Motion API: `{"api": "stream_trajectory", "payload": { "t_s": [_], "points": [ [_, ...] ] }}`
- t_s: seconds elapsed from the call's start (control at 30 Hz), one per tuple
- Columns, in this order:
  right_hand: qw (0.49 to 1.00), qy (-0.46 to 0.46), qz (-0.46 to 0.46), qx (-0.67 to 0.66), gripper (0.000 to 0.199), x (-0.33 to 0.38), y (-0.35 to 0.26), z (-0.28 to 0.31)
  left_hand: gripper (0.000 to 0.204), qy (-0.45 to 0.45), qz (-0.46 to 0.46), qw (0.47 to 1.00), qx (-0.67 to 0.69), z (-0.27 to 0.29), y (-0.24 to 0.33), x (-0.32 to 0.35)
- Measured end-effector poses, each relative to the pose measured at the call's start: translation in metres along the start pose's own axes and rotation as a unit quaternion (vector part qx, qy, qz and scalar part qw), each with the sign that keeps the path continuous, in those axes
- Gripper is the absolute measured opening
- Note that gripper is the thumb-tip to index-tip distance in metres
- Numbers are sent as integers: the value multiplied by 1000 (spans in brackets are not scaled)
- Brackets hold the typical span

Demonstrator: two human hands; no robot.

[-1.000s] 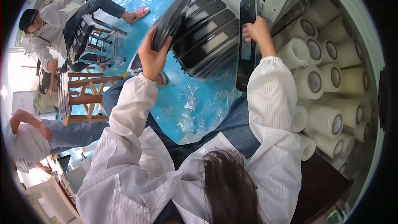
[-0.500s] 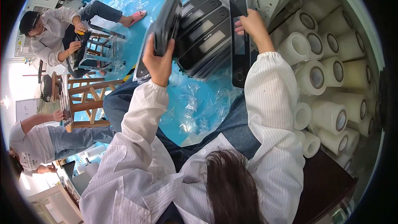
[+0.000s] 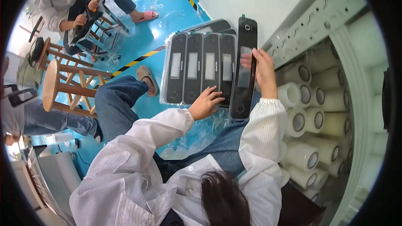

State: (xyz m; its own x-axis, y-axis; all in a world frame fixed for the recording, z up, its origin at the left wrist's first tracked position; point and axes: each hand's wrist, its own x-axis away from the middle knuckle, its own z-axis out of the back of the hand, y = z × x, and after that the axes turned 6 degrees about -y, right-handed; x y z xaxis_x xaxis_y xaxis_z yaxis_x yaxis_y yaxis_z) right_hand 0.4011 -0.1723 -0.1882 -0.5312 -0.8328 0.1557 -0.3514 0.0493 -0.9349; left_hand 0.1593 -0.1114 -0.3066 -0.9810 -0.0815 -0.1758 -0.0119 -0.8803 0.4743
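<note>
My right hand (image 3: 266, 77) grips a long black panel (image 3: 243, 77) by its right edge, with fingers showing through its clear window. The panel has a round opening near each end and a green tab at the top. My left hand (image 3: 206, 104) lies with spread fingers across the near ends of other black panels (image 3: 192, 69). These rest side by side in stacks on the floor, each with a pale rectangular window. More panels (image 3: 215, 26) lie crosswise behind them, partly covered.
White film rolls (image 3: 307, 155) fill the space at my right, beside a perforated white metal rail (image 3: 318, 21). Crumpled clear film (image 3: 188, 132) lies on the blue floor. Wooden stools (image 3: 63, 88) stand at left. A co-worker (image 3: 69, 6) sits at the far left handling a dark piece.
My left hand has let go of the upright stack of panels, which now lies at the row's left, and has moved right and nearer. My right hand keeps hold of its panel. The view has shifted.
</note>
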Motion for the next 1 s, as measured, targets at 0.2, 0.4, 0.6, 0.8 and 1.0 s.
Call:
{"api": "stream_trajectory", "payload": {
  "t_s": [0.2, 0.4, 0.6, 0.8, 1.0],
  "points": [
    [986, -139, -45, -85, 15, 13, 18, -69, 49, 95, 255, 722, 636, 98, -11, -1],
    [992, -121, -2, 37, 27, 36, 54, -126, 49, 61, 200, 743, 636, 134, 0, 19],
    [954, -111, -60, 272, 43, 124, 67, -100, 60, 203, 252, 609, 724, 108, 3, 34],
    [971, 72, -56, 222, 33, 241, -22, -27, 56, -59, 47, 746, 662, 121, 36, 49],
    [923, 318, 4, 219, 35, 348, -12, 125, 40, -96, 105, 822, 551, 115, 18, 60]
  ]
}}
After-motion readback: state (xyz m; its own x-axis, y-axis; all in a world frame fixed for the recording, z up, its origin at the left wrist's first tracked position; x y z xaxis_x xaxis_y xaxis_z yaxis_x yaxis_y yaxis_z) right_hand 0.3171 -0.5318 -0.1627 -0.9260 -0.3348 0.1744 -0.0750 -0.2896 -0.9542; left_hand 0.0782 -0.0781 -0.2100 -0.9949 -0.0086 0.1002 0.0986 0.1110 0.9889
